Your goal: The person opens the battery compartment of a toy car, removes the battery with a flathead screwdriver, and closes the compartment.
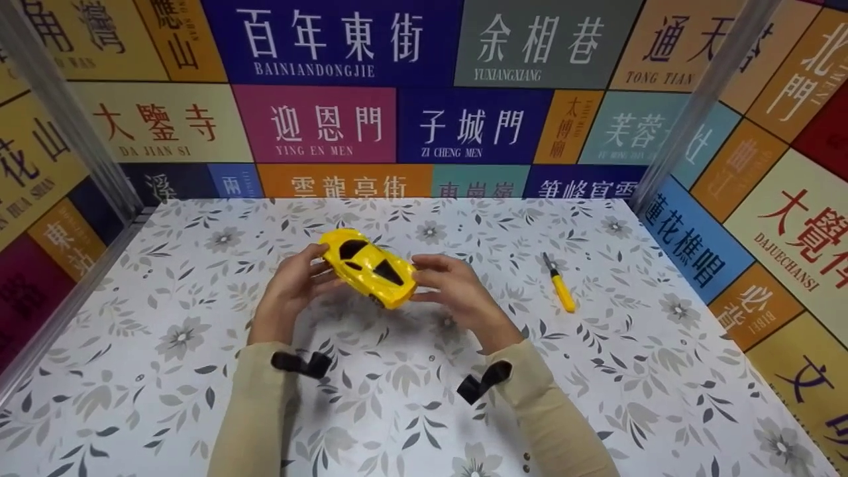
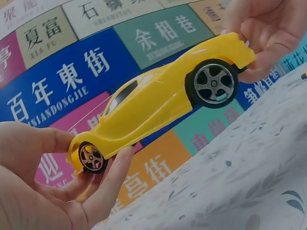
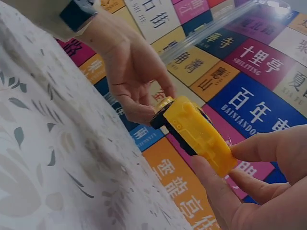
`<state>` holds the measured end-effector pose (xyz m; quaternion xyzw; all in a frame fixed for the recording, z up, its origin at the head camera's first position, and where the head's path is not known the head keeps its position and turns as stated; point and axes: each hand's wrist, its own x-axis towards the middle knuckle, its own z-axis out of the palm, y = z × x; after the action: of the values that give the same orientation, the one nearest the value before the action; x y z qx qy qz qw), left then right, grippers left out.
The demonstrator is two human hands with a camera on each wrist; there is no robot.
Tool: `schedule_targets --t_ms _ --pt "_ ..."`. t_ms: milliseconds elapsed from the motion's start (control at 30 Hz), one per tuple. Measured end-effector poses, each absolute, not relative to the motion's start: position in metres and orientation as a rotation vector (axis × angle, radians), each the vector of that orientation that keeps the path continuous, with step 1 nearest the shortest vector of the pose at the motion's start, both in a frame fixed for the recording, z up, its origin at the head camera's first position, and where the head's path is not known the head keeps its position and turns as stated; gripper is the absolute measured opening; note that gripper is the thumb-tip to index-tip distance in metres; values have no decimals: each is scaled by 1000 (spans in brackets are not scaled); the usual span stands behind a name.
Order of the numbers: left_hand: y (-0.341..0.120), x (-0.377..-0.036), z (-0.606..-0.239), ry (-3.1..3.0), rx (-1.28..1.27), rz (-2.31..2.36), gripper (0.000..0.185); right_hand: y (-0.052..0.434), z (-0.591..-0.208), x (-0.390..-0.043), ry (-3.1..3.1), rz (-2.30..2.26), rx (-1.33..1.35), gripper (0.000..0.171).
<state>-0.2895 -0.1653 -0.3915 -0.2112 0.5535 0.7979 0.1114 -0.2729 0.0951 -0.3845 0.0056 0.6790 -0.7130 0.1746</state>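
Note:
A yellow toy sports car (image 1: 370, 267) with black windows is held above the flowered table (image 1: 199, 318) between both hands. My left hand (image 1: 295, 286) grips one end of the car (image 2: 158, 98), thumb and fingers curled by its small wheel (image 2: 91, 158). My right hand (image 1: 457, 291) pinches the other end of the car (image 3: 194, 129) near the larger wheel (image 2: 211, 82). In the right wrist view the car's underside faces the camera and the left hand (image 3: 132, 76) shows behind it.
A small yellow-handled screwdriver (image 1: 560, 286) lies on the table to the right of the hands. Walls covered in coloured name signs (image 1: 318, 122) enclose the table at the back and both sides, with metal posts (image 1: 695, 99) in the corners.

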Motion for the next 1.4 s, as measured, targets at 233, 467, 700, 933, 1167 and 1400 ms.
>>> schedule_targets --t_ms 233,467,700,933,1167,1400 --pt "-157 -287 -389 1502 -590 2441 53 108 -376 -275 1960 -2088 14 37" --pt "-144 -284 -389 1347 -523 2513 47 120 -367 -273 1934 -2175 -16 40" --pt "-141 -281 -384 1311 -482 2554 44 127 -368 -271 2087 -2097 -185 42" --pt "-135 -275 -380 1273 -437 2593 43 125 -373 -273 2361 -1939 -404 51" --pt "-122 -276 -381 1333 -407 2572 60 127 -379 -277 2511 -1861 -506 50" --pt "-116 -277 -382 1392 -374 2504 58 139 -381 -281 2557 -1869 -505 47"
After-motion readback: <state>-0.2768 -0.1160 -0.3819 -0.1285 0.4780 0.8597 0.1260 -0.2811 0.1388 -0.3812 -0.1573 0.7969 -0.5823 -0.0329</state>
